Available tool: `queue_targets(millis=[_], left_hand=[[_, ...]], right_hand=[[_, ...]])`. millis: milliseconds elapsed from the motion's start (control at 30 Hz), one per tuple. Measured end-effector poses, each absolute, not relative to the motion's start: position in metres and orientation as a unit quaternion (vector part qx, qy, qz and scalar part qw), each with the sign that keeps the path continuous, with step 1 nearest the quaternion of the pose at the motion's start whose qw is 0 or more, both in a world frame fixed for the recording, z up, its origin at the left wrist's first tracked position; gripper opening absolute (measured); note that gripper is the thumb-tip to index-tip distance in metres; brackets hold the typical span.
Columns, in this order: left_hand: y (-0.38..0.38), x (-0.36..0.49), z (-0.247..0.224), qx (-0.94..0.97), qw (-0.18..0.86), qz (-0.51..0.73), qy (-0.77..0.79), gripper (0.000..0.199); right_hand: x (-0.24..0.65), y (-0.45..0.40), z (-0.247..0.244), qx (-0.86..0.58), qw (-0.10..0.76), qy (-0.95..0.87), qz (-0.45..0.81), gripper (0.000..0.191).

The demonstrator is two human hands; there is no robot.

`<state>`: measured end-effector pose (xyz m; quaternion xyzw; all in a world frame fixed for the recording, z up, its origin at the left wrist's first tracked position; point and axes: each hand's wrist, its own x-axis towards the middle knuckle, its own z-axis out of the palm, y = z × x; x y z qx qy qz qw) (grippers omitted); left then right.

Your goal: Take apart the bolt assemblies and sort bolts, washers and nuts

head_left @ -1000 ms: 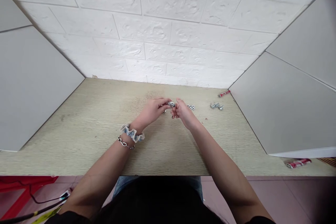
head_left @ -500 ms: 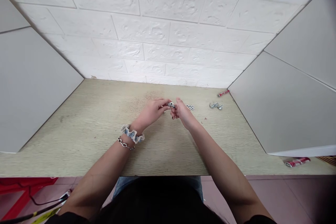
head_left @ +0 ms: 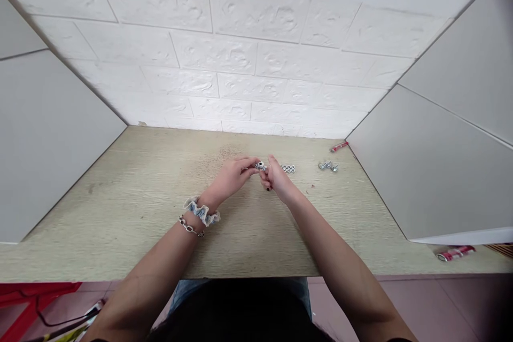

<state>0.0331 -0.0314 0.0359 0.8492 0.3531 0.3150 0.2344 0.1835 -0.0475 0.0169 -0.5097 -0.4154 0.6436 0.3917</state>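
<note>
The person's left hand and right hand are meeting above the pale wood-grain desktop, and both are grasping a small silver metal fitting rather than resting open. The left thumb and forefinger are pinching it from one side while the right thumb and curled fingers are closing on it from the other, though the fingers hide how much of it each hand is bearing and its exact form is too small to tell. The fitting is being held clear of the desktop, and this fingertip pinch looks well suited to a part so small, since the forearms are angling inward and bracing each other's movement. Just to the right of the fitting, a row of silver hex nuts is lying on the desktop, and a cluster of silver screws is sitting farther right. A red tube is lying well beyond the fitting to the right, and a red-and-silver piece is lying far to its lower right. A fabric scrunchie and a chain bracelet are circling the left wrist.
</note>
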Motion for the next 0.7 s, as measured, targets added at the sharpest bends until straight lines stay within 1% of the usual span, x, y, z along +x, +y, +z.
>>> queue_targets(millis=[33,100,233,300,367,467,533,633,700], left_hand=[[-0.0315,0.0332,0.0360,0.849,0.236,0.315,0.352,0.020],[-0.0317,0.0333,0.0362,0.847,0.238,0.318,0.352,0.020],[-0.0310,0.0332,0.0346,0.843,0.236,0.330,0.352,0.021],[-0.0304,0.0334,0.0332,0.844,0.232,0.334,0.351,0.021],[-0.0302,0.0337,0.0324,0.847,0.226,0.332,0.349,0.021],[-0.0306,0.0342,0.0323,0.851,0.220,0.330,0.344,0.021],[-0.0309,0.0342,0.0328,0.852,0.216,0.334,0.339,0.020],[-0.0309,0.0338,0.0336,0.854,0.210,0.338,0.336,0.020],[-0.0303,0.0331,0.0337,0.853,0.207,0.337,0.341,0.020]], right_hand=[[0.1829,-0.0481,0.0171,-0.511,0.382,-0.420,0.645,0.050],[0.1821,-0.0497,0.0182,-0.504,0.391,-0.432,0.637,0.049],[0.1831,-0.0495,0.0180,-0.478,0.432,-0.435,0.628,0.030],[0.1842,-0.0475,0.0160,-0.468,0.422,-0.440,0.639,0.023],[0.1846,-0.0457,0.0139,-0.477,0.408,-0.436,0.645,0.028],[0.1838,-0.0452,0.0124,-0.507,0.398,-0.409,0.647,0.046],[0.1832,-0.0464,0.0127,-0.504,0.391,-0.412,0.651,0.051],[0.1831,-0.0487,0.0148,-0.477,0.395,-0.427,0.658,0.049],[0.1832,-0.0496,0.0172,-0.465,0.417,-0.416,0.661,0.040]])
